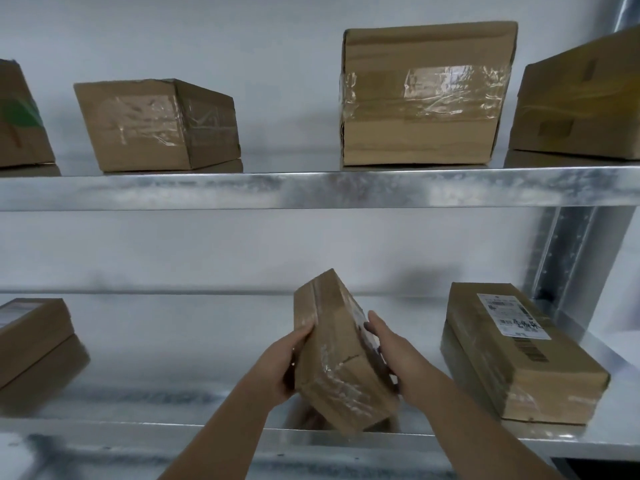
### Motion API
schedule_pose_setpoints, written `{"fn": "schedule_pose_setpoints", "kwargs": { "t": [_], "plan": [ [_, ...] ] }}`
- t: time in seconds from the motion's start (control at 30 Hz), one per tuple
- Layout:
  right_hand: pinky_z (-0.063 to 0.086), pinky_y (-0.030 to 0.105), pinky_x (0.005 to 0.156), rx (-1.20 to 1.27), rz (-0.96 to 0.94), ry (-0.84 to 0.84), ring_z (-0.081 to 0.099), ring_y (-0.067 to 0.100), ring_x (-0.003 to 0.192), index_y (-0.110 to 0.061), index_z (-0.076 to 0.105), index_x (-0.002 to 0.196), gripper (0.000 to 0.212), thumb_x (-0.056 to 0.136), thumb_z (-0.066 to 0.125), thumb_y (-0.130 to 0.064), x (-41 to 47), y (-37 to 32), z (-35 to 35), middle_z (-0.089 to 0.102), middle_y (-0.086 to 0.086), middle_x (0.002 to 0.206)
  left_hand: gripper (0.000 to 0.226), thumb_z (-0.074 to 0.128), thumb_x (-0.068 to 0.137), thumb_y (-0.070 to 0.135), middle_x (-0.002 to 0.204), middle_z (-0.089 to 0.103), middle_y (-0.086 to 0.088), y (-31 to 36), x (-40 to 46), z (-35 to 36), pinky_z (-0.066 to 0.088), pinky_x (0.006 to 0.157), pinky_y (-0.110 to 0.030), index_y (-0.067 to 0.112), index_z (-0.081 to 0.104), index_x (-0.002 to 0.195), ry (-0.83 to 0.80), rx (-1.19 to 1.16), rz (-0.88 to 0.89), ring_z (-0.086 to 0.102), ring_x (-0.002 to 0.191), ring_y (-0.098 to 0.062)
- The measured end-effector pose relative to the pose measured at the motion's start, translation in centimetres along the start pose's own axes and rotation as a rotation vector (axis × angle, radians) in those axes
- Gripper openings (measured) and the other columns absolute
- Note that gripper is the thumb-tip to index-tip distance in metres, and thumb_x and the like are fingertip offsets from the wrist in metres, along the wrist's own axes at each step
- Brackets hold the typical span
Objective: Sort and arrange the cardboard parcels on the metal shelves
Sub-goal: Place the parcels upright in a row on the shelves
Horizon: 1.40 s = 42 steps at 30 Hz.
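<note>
Labelled box sits right on the lower shelf, a stacked pair far left, four more boxes up top. I've got a small taped parcel tilted between my left hand and right hand, fingers wrapped round its sides, over the shelf's near edge. Bare shelf lies left of it.

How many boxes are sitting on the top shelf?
4 on the top shelf: one cut off at the left edge, a tilted box, a big taped box, and one cut off at the right edge. More may sit out of view.
</note>
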State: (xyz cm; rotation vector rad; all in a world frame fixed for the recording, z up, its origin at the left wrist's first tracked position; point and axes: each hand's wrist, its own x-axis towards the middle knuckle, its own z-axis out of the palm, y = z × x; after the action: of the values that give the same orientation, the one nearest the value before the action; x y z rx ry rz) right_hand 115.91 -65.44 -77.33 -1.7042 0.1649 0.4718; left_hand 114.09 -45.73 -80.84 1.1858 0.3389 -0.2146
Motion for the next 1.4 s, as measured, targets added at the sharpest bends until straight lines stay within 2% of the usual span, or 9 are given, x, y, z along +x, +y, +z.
{"fn": "schedule_pose_setpoints", "kwargs": {
  "t": [0.17, 0.27, 0.37, 0.47, 0.7, 0.83, 1.03, 1.2, 1.4],
  "plan": [
    [0.048, 0.038, 0.086, -0.200, -0.053, 0.084, 0.055, 0.024, 0.112, -0.013, 0.036, 0.151, 0.079, 0.093, 0.059, -0.061, 0.9, 0.3, -1.7, 0.052, 0.010, 0.144, 0.060, 0.063, 0.101, 0.024, 0.121, 0.066, -0.008, -0.6, -0.1, 0.4, 0.057, 0.079, -0.038, 0.028, 0.038, 0.155, 0.110, 0.049, 0.129, 0.067, 0.098, -0.027],
    [0.049, 0.038, 0.087, -0.229, -0.107, 0.123, 0.052, 0.025, 0.111, -0.007, 0.035, 0.150, 0.087, 0.086, 0.076, -0.049, 0.9, 0.3, -1.9, 0.050, 0.013, 0.142, 0.036, 0.045, 0.107, 0.019, 0.110, 0.068, -0.013, 0.2, 0.0, 1.2, 0.047, 0.065, -0.030, 0.028, 0.058, 0.139, 0.258, 0.333, 0.200, 0.056, 0.073, -0.017],
    [0.054, 0.037, 0.080, -0.220, -0.120, 0.125, 0.061, 0.023, 0.101, -0.003, 0.052, 0.120, 0.060, 0.082, 0.083, -0.038, 1.2, 0.6, -1.6, 0.062, 0.011, 0.119, 0.045, 0.045, 0.103, 0.055, 0.093, 0.070, -0.008, 0.8, -0.9, 2.3, 0.049, 0.073, -0.031, 0.019, 0.071, 0.099, 0.208, 0.394, 0.098, 0.063, 0.080, -0.020],
    [0.053, 0.032, 0.073, -0.195, -0.133, 0.125, 0.069, 0.025, 0.099, -0.002, 0.065, 0.109, 0.044, 0.082, 0.083, -0.032, 1.7, 1.3, -1.6, 0.071, 0.013, 0.110, 0.075, 0.059, 0.074, 0.089, 0.116, 0.076, -0.002, 0.7, -0.1, 2.6, 0.053, 0.100, -0.040, 0.028, 0.076, 0.116, 0.070, 0.447, -0.012, 0.071, 0.110, -0.022],
    [0.059, 0.028, 0.062, -0.003, -0.103, 0.022, 0.073, 0.020, 0.090, -0.015, 0.065, 0.122, 0.042, 0.087, 0.080, -0.031, 2.4, 2.9, -0.9, 0.074, 0.006, 0.109, 0.033, 0.065, 0.098, 0.033, 0.108, 0.078, -0.014, -0.7, 0.3, 2.2, 0.057, 0.085, -0.038, 0.010, 0.070, 0.122, 0.050, 0.334, -0.088, 0.073, 0.101, -0.031],
    [0.063, 0.041, 0.082, 0.001, -0.039, 0.009, 0.076, 0.025, 0.089, -0.009, 0.068, 0.118, 0.051, 0.082, 0.082, -0.043, 3.6, 3.4, -0.9, 0.077, 0.009, 0.102, 0.036, 0.074, 0.092, 0.036, 0.103, 0.079, -0.014, -0.9, 0.9, 2.2, 0.061, 0.070, -0.032, 0.009, 0.073, 0.116, 0.044, 0.359, -0.059, 0.075, 0.085, -0.026],
    [0.064, 0.036, 0.073, 0.070, -0.003, -0.010, 0.077, 0.027, 0.085, -0.003, 0.069, 0.115, 0.052, 0.081, 0.084, -0.039, 3.8, 3.9, -1.1, 0.078, 0.013, 0.097, 0.040, 0.080, 0.086, 0.035, 0.102, 0.078, -0.016, -1.2, 1.0, 2.0, 0.060, 0.084, -0.040, 0.005, 0.076, 0.112, 0.045, 0.323, -0.038, 0.075, 0.089, -0.030],
    [0.063, 0.041, 0.084, 0.018, -0.017, -0.018, 0.077, 0.025, 0.085, -0.005, 0.071, 0.110, 0.047, 0.081, 0.083, -0.041, 4.2, 4.0, -1.4, 0.079, 0.010, 0.095, 0.033, 0.077, 0.089, 0.031, 0.097, 0.079, -0.014, -1.1, 1.2, 2.1, 0.060, 0.062, -0.032, 0.006, 0.076, 0.111, 0.049, 0.308, -0.052, 0.075, 0.075, -0.026],
    [0.061, 0.046, 0.090, -0.026, -0.018, -0.032, 0.076, 0.026, 0.089, -0.010, 0.070, 0.110, 0.042, 0.084, 0.081, -0.041, 4.8, 3.9, -1.5, 0.078, 0.009, 0.097, 0.033, 0.077, 0.089, 0.030, 0.098, 0.079, -0.015, -1.0, 1.7, 1.9, 0.061, 0.065, -0.034, 0.007, 0.075, 0.112, 0.055, 0.319, -0.083, 0.075, 0.076, -0.027]
  ]
}}
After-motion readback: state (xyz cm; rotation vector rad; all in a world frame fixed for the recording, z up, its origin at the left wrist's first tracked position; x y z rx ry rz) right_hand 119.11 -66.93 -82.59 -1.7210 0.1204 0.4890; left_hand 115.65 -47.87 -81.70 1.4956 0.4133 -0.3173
